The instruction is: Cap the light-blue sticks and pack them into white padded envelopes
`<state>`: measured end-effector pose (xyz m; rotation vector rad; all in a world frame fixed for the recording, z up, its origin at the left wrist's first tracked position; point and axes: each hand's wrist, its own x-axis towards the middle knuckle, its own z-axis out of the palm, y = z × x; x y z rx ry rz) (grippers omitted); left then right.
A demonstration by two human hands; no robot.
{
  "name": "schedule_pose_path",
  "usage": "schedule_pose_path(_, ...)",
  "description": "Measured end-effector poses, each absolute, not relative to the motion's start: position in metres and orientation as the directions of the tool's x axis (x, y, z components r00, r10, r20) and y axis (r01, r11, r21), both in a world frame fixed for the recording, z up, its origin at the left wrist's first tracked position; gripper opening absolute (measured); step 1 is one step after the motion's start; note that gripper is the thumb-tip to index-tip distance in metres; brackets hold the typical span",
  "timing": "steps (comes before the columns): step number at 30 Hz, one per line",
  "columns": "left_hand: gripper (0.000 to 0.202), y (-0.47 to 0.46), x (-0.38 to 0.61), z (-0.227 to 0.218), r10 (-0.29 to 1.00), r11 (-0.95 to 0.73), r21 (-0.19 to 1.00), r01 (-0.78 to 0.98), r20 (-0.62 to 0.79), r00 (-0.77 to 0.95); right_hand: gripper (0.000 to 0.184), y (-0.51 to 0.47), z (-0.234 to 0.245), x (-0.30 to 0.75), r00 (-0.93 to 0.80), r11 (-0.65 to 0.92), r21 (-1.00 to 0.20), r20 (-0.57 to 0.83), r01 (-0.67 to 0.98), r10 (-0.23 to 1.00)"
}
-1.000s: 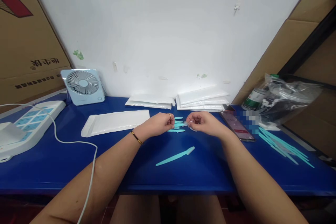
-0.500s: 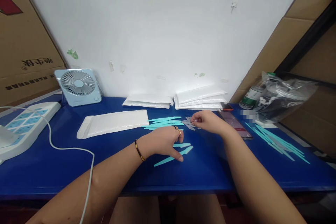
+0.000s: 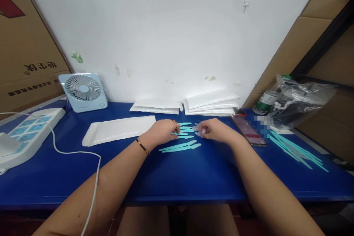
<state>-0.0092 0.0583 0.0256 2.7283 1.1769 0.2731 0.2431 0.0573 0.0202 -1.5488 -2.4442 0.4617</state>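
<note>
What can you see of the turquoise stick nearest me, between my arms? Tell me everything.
The turquoise stick looks like thin plastic: a long, slim handle tapering to the left, with a paler, angled head at the right. It lies flat on the blue table beside a similar stick; whether they touch is unclear. Neither the left hand nor the right hand touches it.

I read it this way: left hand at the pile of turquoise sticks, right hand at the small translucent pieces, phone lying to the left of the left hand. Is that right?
Not quite: in the head view, the phone lies to the right of the right hand. The left hand is at the turquoise sticks, the right at the small translucent pieces.
</note>
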Motion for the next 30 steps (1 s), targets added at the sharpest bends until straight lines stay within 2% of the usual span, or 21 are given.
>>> schedule_pose_path(3, 0.011, 0.06, -0.008, 0.023, 0.728, -0.684, 0.163, 0.711, 0.087, 0.68, 0.02, 0.056, 0.022, 0.241, -0.452, 0.424, -0.364, 0.009, 0.829, 0.892)
schedule_pose_path(7, 0.012, 0.058, -0.003, 0.019, 0.726, -0.686, 0.146, 0.712, 0.088, 0.682, 0.016, 0.055, 0.025, 0.24, -0.49, 0.433, -0.425, -0.031, 0.795, 0.871)
schedule_pose_path(10, 0.013, 0.057, -0.003, 0.019, 0.728, -0.685, 0.159, 0.711, 0.094, 0.679, 0.015, 0.056, 0.026, 0.24, -0.509, 0.438, -0.458, -0.039, 0.774, 0.86)
schedule_pose_path(16, 0.013, 0.055, -0.003, 0.023, 0.754, -0.653, 0.186, 0.734, 0.066, 0.654, 0.02, 0.057, 0.021, 0.238, -0.463, 0.424, -0.461, 0.031, 0.779, 0.886)
schedule_pose_path(18, 0.012, 0.054, -0.003, 0.024, 0.768, -0.636, 0.19, 0.748, 0.052, 0.639, 0.016, 0.058, 0.02, 0.239, -0.47, 0.431, -0.466, 0.038, 0.772, 0.882)
schedule_pose_path(24, 0.01, 0.055, -0.004, 0.025, 0.796, -0.596, 0.205, 0.776, 0.028, 0.604, 0.01, 0.061, 0.021, 0.243, -0.459, 0.382, -0.477, -0.05, 0.791, 0.887)
schedule_pose_path(30, 0.011, 0.059, 0.003, 0.015, 0.772, -0.629, 0.226, 0.744, 0.063, 0.633, 0.011, 0.059, 0.014, 0.23, -0.543, 0.473, -0.528, 0.028, 0.705, 0.839)
